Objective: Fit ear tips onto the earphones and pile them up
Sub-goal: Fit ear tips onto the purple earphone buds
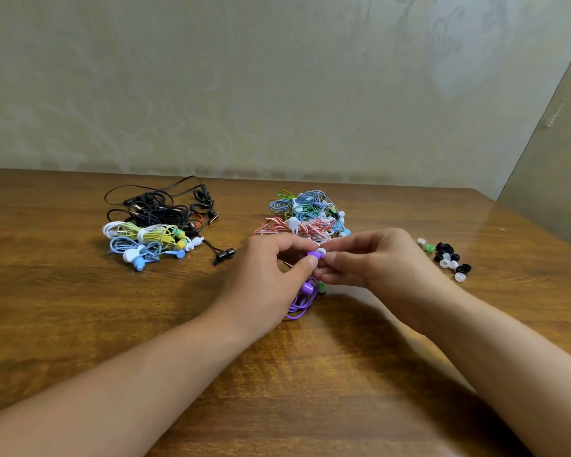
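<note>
Purple earbud [313, 257] is being pinched by the left hand [271, 275] at table [80, 308] centre; the right hand [373, 258] is pinching what seems a white tip [321, 252] against it, piles at eleven and twelve o'clock.

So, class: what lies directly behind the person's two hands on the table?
A pile of coiled earphones, blue, green and red-and-white cables. Its near edge is covered by the left hand and right hand, so what lies there cannot be seen.

left: earphone pile [160, 230] | centre-back: earphone heap [307, 216] | right: ear tips [447, 257]
</note>
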